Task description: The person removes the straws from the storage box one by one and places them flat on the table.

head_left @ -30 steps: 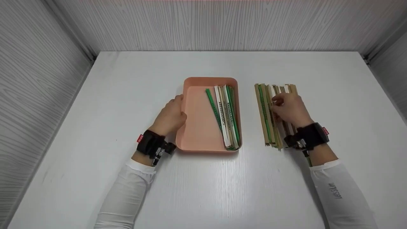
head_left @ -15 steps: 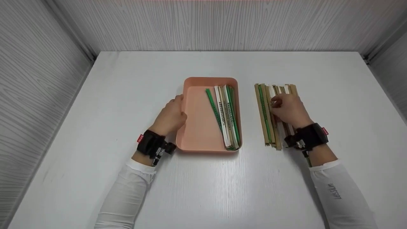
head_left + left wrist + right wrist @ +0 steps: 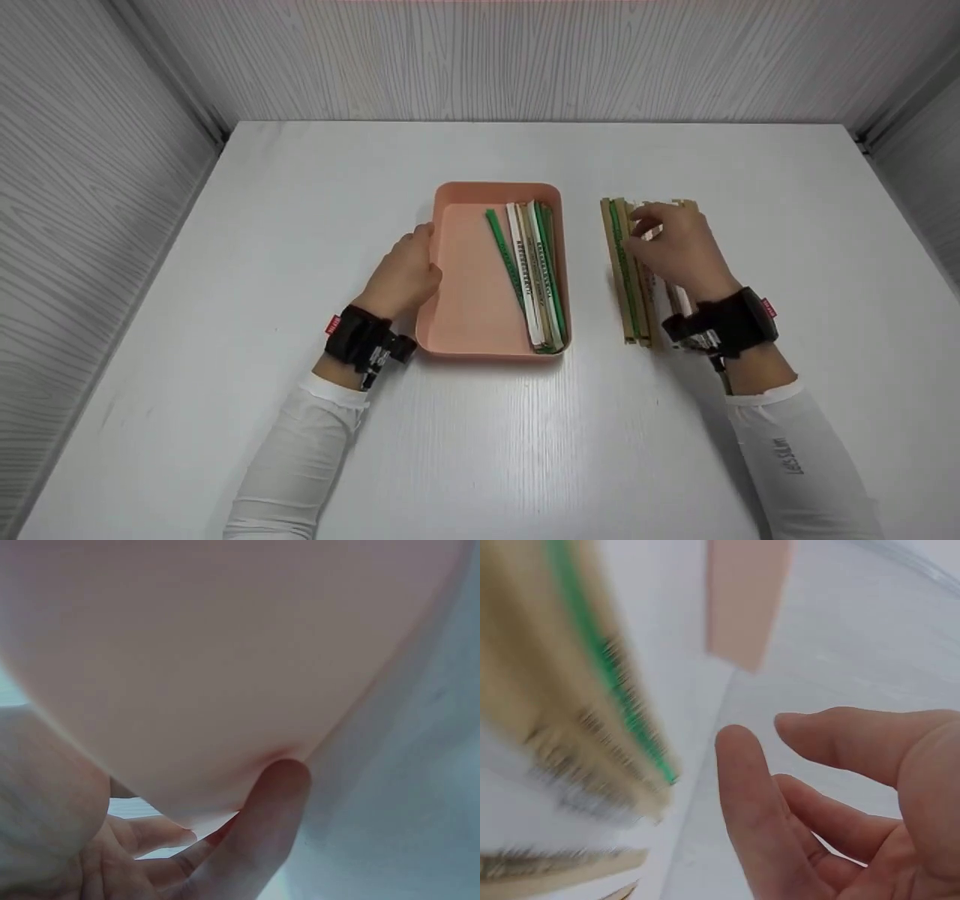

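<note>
A pink rectangular tray (image 3: 471, 307) lies mid-table. My left hand (image 3: 401, 277) grips its left wall, thumb at the rim; in the left wrist view, a fingertip (image 3: 281, 787) presses the outer wall. Inside, along the right side, lie several long slim printed strips (image 3: 526, 281) in white, tan and green, one green strip leaning left. To the tray's right is a row of similar strips (image 3: 624, 281). My right hand (image 3: 684, 251) is over this row and hides much of it. In the right wrist view, its thumb (image 3: 840, 736) and forefinger stand apart, with nothing between them.
Both hands work on a white table (image 3: 480, 435). Grey wood-grain panels (image 3: 480, 60) enclose the back and sides. A black strap with a small camera (image 3: 724, 326) sits on each wrist. White sleeves (image 3: 795, 457) cover the forearms.
My right hand has moved slightly up and left over the row, its thumb and forefinger now farther apart. The left hand and the tray have stayed in place.
</note>
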A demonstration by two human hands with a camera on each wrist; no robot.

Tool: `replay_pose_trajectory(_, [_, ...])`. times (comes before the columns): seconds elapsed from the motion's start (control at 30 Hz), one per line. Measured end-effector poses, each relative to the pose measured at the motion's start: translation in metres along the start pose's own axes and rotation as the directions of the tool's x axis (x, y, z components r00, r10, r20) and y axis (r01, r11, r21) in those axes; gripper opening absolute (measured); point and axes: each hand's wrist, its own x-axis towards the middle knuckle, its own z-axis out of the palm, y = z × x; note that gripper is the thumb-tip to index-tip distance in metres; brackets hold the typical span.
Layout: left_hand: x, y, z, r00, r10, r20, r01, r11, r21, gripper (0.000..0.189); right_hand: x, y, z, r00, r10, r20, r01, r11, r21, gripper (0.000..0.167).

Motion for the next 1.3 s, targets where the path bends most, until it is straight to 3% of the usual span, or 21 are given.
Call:
replay_pose_trajectory(0.13, [0.001,0.0,0.0,1.0,-0.005,-0.005,0.005,1.0,0.003,0.067,0.003,-0.028,0.009,0.998,-0.06,0.002,0.06,0.997,0.038,0.038])
replay_pose_trajectory(0.27, [0.0,0.0,0.0,1.0,-0.007,-0.005,0.007,1.0,-0.001,0.067,0.012,-0.057,0.022,0.991,-0.117,0.058,0.115,0.993,0.031,0.036])
replay_pose_trajectory(0.43, [0.0,0.0,0.0,1.0,0.002,0.001,-0.002,1.0,-0.007,0.067,0.028,-0.085,0.043,0.972,-0.205,0.117,0.21,0.977,-0.034,0.031])
replay_pose_trajectory(0.63, [0.0,0.001,-0.002,1.0,0.004,0.005,-0.004,1.0,0.0,0.068,0.043,-0.11,0.07,0.954,-0.224,0.2,0.251,0.96,-0.124,0.027])
replay_pose_trajectory(0.7, [0.001,0.0,-0.001,1.0,0.005,0.007,-0.005,1.0,0.004,0.068,0.048,-0.115,0.079,0.947,-0.216,0.238,0.255,0.955,-0.151,0.008])
replay_pose_trajectory(0.73, [0.001,0.0,-0.001,1.0,0.006,0.007,-0.006,1.0,0.004,0.068,0.05,-0.117,0.083,0.944,-0.211,0.253,0.257,0.952,-0.166,0.007])
replay_pose_trajectory(0.87, [0.002,0.0,-0.001,1.0,0.007,0.001,-0.007,1.0,-0.008,0.068,0.057,-0.12,0.1,0.943,-0.166,0.289,0.241,0.938,-0.247,0.038])
replay_pose_trajectory(1.07, [0.002,0.002,-0.001,1.0,0.007,-0.006,-0.007,1.0,0.002,0.067,0.061,-0.117,0.115,0.951,-0.13,0.28,0.237,0.889,-0.392,0.026])
replay_pose_trajectory(1.3, [0.0,0.002,-0.002,1.0,-0.011,-0.009,0.011,1.0,0.014,0.067,0.064,-0.114,0.124,0.948,-0.082,0.308,0.203,0.9,-0.387,0.021])
